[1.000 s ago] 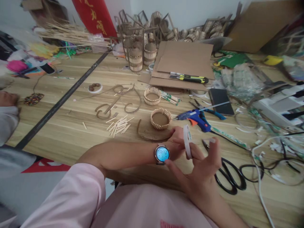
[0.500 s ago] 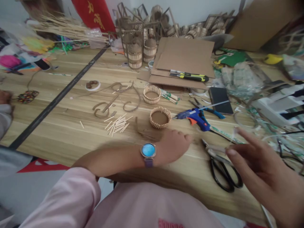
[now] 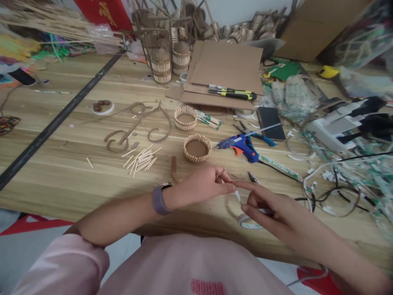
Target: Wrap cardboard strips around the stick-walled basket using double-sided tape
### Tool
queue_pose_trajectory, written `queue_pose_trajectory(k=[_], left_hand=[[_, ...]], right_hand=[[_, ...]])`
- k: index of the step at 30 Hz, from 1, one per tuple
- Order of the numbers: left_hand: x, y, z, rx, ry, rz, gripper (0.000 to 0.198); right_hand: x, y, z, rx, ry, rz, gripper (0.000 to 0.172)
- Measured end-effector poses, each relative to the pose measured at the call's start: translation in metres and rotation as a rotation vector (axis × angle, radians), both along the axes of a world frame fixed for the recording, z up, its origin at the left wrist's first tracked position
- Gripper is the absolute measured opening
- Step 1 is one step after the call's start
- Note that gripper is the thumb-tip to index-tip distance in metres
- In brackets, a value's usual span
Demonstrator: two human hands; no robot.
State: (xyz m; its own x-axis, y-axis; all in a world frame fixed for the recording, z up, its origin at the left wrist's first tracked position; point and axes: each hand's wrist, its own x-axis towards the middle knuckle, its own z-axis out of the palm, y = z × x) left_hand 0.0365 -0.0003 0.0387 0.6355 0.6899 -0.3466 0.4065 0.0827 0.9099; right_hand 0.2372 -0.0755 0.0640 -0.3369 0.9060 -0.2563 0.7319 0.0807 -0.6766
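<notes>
My left hand (image 3: 205, 185) hovers over the table's near edge with thumb and forefinger pinched together. My right hand (image 3: 266, 205) reaches in from the right, and its fingertips meet the left ones. Between them a small white tape strip (image 3: 237, 196) hangs, pinched by both hands as far as I can see. A white tape roll (image 3: 247, 222) lies flat on the wooden table (image 3: 61, 172), partly under my right hand. A watch strap (image 3: 158, 198) circles my left wrist.
A stick-rimmed cardboard basket (image 3: 197, 147) stands just beyond my hands, another (image 3: 185, 117) behind it. A blue glue gun (image 3: 242, 145), loose short sticks (image 3: 141, 157), a brown strip (image 3: 174, 168), a phone (image 3: 270, 117), cardboard sheets (image 3: 227, 67) with knives and tangled cables (image 3: 334, 192) crowd the table.
The tape roll left my left hand and now lies on the table. My hands drew apart, then came together again on a short strip. The view shifted right and down.
</notes>
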Motion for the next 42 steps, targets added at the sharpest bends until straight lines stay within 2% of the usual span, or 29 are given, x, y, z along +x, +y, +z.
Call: queue_pose_trajectory(k=[8,13,20,26,29,31,33,36,37,39,42], left_hand=[[0.002,-0.008,-0.001,-0.057,-0.094,0.09,0.017],[-0.002,-0.015,0.006,-0.145,-0.088,0.095,0.017],[-0.006,-0.013,0.004,-0.337,-0.064,0.024,0.012],[-0.01,-0.011,0.011,-0.404,0.049,0.086,0.017],[-0.015,-0.011,0.011,-0.459,0.021,0.037,0.024],[-0.018,-0.01,0.008,-0.545,-0.004,-0.01,0.027],[-0.02,-0.009,0.005,-0.618,-0.014,-0.033,0.028],[-0.018,-0.008,0.0,-0.694,-0.038,-0.035,0.024],[-0.016,-0.008,0.0,-0.713,-0.044,-0.038,0.022],[-0.012,-0.009,0.0,-0.725,-0.05,-0.059,0.018],[-0.009,-0.01,0.002,-0.641,-0.094,-0.134,0.01]], right_hand=[[-0.001,-0.001,-0.003,-0.04,-0.091,-0.019,0.043],[0.013,0.004,-0.013,0.053,-0.075,-0.176,0.07],[0.027,0.008,-0.012,-0.127,0.084,-0.128,0.045],[0.035,0.011,-0.014,-0.221,0.108,-0.083,0.046],[0.04,0.016,-0.008,-0.275,0.146,-0.111,0.047],[0.046,0.021,-0.003,-0.294,0.177,-0.19,0.049],[0.05,0.024,0.0,-0.256,0.24,-0.343,0.047],[0.037,0.024,0.0,-0.07,0.411,-0.552,0.039],[0.027,0.022,-0.003,-0.022,0.46,-0.561,0.042],[0.002,0.016,-0.01,0.063,0.499,-0.488,0.052],[-0.031,0.007,-0.023,0.213,0.326,-0.37,0.052]])
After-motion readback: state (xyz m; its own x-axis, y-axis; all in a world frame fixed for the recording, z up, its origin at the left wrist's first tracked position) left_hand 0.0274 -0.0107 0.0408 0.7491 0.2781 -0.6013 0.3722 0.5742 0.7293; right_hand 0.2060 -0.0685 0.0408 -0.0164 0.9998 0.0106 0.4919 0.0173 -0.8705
